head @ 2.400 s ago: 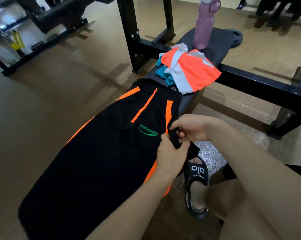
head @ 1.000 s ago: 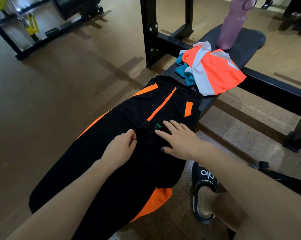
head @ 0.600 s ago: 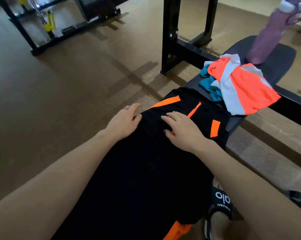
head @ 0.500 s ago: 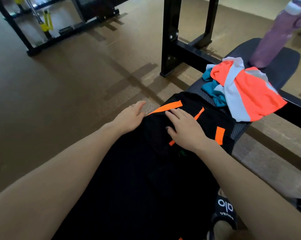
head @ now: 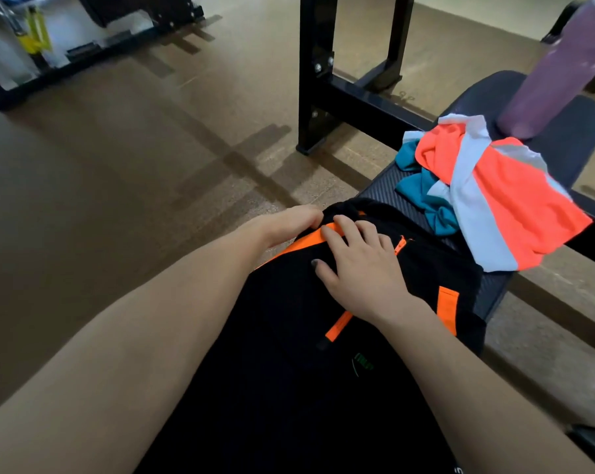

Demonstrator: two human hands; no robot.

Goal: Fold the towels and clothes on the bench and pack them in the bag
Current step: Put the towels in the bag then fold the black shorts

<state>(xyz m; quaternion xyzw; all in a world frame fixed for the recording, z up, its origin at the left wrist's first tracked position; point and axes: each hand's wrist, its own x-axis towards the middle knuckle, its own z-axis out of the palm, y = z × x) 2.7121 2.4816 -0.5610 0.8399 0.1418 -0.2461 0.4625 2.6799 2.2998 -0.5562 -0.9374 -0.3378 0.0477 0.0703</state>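
A black garment with orange stripes [head: 323, 388] lies spread along the padded bench [head: 487, 302]. My left hand [head: 289, 222] curls over the garment's far left edge and grips the fabric at the orange stripe. My right hand [head: 361, 268] lies flat on the black cloth just beside it, fingers straight and pressing down. Farther along the bench sits a crumpled orange and grey shirt [head: 501, 200] on top of a teal cloth [head: 422, 193]. No bag is in view.
A purple water bottle [head: 556, 73] stands on the bench's far end. A black steel rack post [head: 314, 73] rises left of the bench, with its crossbar running behind the clothes. More gym equipment [head: 94, 46] stands at the far left on the brown floor.
Both hands slid up the black garment toward its far end. My left hand went from lying flat to curling round the edge at the orange stripe. The view tilted closer to the bench.
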